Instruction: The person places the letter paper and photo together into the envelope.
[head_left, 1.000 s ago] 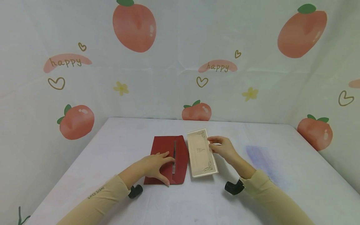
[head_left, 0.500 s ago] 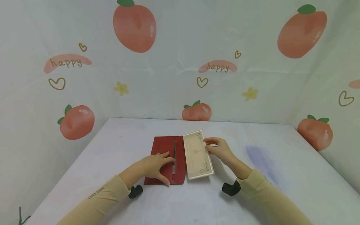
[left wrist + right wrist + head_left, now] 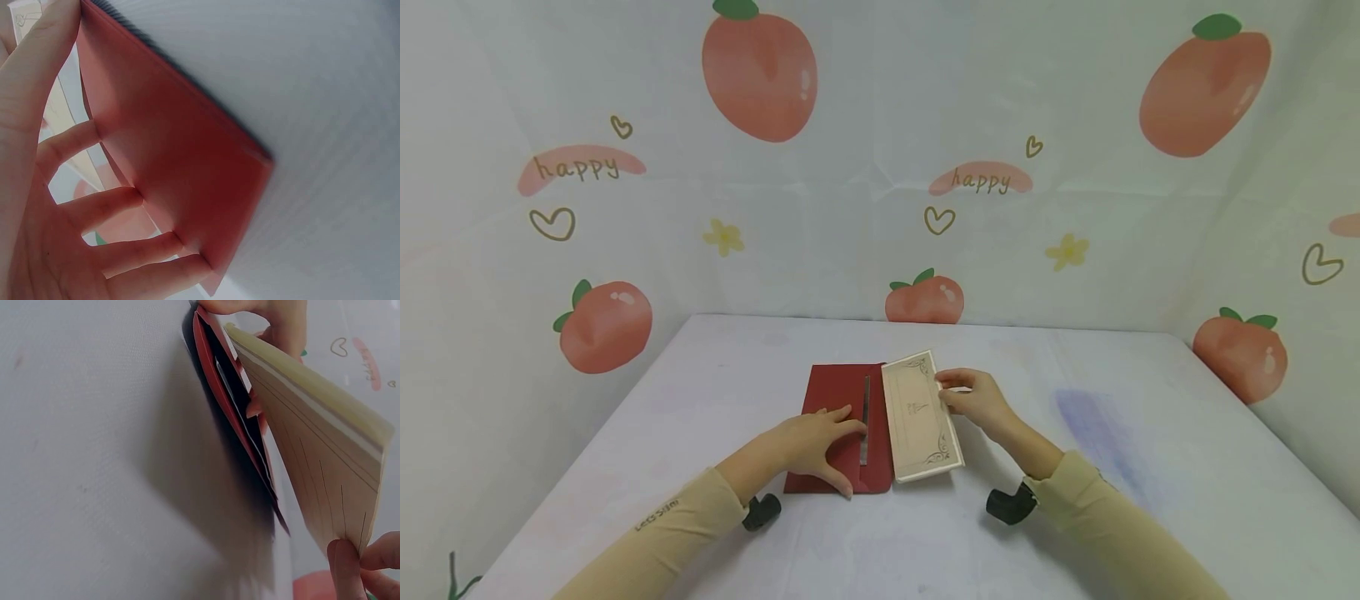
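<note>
A red envelope (image 3: 835, 387) lies flat on the table, a thin silvery strip (image 3: 865, 417) along its right part. My left hand (image 3: 812, 446) rests on it with fingers spread; in the left wrist view the fingertips (image 3: 194, 265) press on its surface. Just to the right, my right hand (image 3: 981, 404) pinches the right long edge of a cream card-like booklet (image 3: 917, 417) with ornate corners. The booklet is tilted, and its left edge overlaps the envelope's right side in the head view. From the right wrist, the envelope's mouth (image 3: 209, 356) gapes beside the booklet (image 3: 325, 437).
The white table (image 3: 737, 350) has a bluish smudge (image 3: 1093, 429) on the right. Behind it hangs a pale cloth (image 3: 865, 242) printed with peaches, hearts and flowers. A black wrist camera (image 3: 762, 511) sits under the left sleeve, another black camera (image 3: 1011, 505) under the right.
My right hand has moved left with the booklet, from beside the envelope to over its right side in the head view. The left hand and the envelope have stayed put.
</note>
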`<control>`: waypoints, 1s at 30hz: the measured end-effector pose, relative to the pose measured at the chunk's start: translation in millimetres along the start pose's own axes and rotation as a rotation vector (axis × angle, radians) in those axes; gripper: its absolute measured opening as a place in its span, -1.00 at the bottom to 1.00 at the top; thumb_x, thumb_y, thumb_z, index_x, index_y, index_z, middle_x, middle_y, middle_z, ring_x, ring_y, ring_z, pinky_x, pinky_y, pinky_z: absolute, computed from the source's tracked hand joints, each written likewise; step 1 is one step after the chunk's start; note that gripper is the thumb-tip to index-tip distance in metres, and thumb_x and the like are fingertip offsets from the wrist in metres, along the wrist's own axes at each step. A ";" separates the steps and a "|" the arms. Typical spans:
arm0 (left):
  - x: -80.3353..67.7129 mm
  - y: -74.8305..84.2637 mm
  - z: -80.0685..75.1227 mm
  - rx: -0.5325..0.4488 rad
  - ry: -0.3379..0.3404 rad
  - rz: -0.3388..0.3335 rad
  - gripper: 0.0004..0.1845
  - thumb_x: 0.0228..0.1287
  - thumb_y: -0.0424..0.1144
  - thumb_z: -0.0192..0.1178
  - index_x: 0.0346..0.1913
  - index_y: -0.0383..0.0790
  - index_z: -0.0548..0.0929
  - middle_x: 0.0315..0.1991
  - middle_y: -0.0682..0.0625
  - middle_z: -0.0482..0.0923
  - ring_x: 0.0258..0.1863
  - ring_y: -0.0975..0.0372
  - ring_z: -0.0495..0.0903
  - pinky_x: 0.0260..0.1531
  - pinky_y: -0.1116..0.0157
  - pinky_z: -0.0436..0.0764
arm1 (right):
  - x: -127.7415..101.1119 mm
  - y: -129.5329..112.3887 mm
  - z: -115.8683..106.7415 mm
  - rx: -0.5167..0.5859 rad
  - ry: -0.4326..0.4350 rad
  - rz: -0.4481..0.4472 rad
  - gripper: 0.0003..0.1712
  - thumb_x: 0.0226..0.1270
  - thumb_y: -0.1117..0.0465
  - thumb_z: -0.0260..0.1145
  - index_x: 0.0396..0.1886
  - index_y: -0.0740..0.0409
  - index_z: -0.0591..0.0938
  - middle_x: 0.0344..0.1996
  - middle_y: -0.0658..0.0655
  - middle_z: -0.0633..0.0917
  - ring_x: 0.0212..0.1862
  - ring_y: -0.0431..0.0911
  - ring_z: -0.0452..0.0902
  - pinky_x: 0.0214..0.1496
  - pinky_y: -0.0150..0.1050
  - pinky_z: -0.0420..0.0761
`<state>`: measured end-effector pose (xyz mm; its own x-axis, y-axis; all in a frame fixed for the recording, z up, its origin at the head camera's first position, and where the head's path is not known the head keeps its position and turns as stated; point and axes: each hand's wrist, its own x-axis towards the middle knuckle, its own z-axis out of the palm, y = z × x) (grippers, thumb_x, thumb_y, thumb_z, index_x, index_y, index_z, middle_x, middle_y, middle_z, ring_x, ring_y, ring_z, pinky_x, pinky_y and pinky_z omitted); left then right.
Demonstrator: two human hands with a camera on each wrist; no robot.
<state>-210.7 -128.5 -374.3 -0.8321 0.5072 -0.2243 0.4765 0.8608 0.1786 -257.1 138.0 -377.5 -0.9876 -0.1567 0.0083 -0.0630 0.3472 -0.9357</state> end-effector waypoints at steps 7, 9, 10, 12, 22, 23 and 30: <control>-0.6 1.2 -0.5 -0.012 -0.007 -0.011 -0.08 -0.26 0.38 0.35 0.26 0.16 0.34 0.42 -0.13 0.18 0.31 -0.26 0.26 0.16 -0.17 0.40 | 0.5 -0.1 4.5 -0.012 -0.007 0.000 -0.60 0.17 0.43 0.18 0.05 0.44 0.53 -0.09 0.38 0.61 -0.27 -0.21 0.58 -0.27 -0.36 0.65; -0.8 1.4 -0.7 -0.013 -0.011 -0.014 -0.08 -0.25 0.38 0.35 0.26 0.16 0.34 0.42 -0.13 0.17 0.31 -0.26 0.25 0.16 -0.17 0.40 | 0.6 -0.7 5.9 -0.015 -0.010 0.001 -0.60 0.17 0.43 0.18 0.04 0.44 0.53 -0.08 0.38 0.62 -0.27 -0.20 0.58 -0.27 -0.37 0.65; -0.8 1.5 -0.9 -0.013 -0.012 -0.015 -0.08 -0.25 0.38 0.35 0.26 0.16 0.34 0.42 -0.13 0.17 0.31 -0.26 0.25 0.17 -0.17 0.39 | 0.6 -1.0 6.7 -0.018 -0.010 0.003 -0.60 0.17 0.43 0.18 0.04 0.44 0.53 -0.08 0.38 0.62 -0.27 -0.20 0.58 -0.28 -0.37 0.64; -1.1 1.8 -1.1 -0.013 -0.013 -0.015 -0.08 -0.25 0.38 0.35 0.27 0.16 0.34 0.42 -0.13 0.17 0.31 -0.26 0.25 0.17 -0.17 0.39 | 0.7 -1.7 8.3 -0.017 -0.010 0.003 -0.60 0.17 0.43 0.17 0.04 0.44 0.53 -0.09 0.38 0.62 -0.27 -0.20 0.58 -0.27 -0.37 0.65; -1.4 2.1 -1.4 -0.011 -0.009 -0.011 -0.08 -0.25 0.37 0.35 0.27 0.14 0.34 0.42 -0.14 0.17 0.31 -0.25 0.26 0.17 -0.16 0.40 | 4.5 -0.3 15.8 -0.010 -0.008 0.013 -0.60 0.17 0.44 0.17 0.05 0.43 0.53 -0.10 0.36 0.62 -0.29 -0.21 0.58 -0.29 -0.37 0.67; -1.2 1.9 -1.3 -0.011 -0.008 -0.012 -0.08 -0.25 0.37 0.35 0.27 0.14 0.34 0.42 -0.13 0.17 0.31 -0.25 0.26 0.17 -0.16 0.40 | 5.0 0.4 16.4 -0.009 -0.011 0.011 -0.60 0.17 0.44 0.17 0.05 0.44 0.53 -0.10 0.36 0.62 -0.30 -0.22 0.58 -0.29 -0.37 0.67; 0.2 1.1 -0.6 -0.007 -0.010 -0.016 -0.08 -0.25 0.38 0.35 0.26 0.16 0.34 0.42 -0.12 0.18 0.31 -0.25 0.26 0.14 -0.15 0.43 | 6.4 1.3 20.6 0.004 -0.025 0.014 -0.58 0.15 0.46 0.15 0.06 0.44 0.52 -0.09 0.37 0.62 -0.29 -0.20 0.59 -0.28 -0.33 0.68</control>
<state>-210.5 -127.5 -373.7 -0.8367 0.4937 -0.2370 0.4612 0.8686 0.1812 -260.6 118.4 -385.9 -0.9845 -0.1749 -0.0134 -0.0486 0.3455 -0.9372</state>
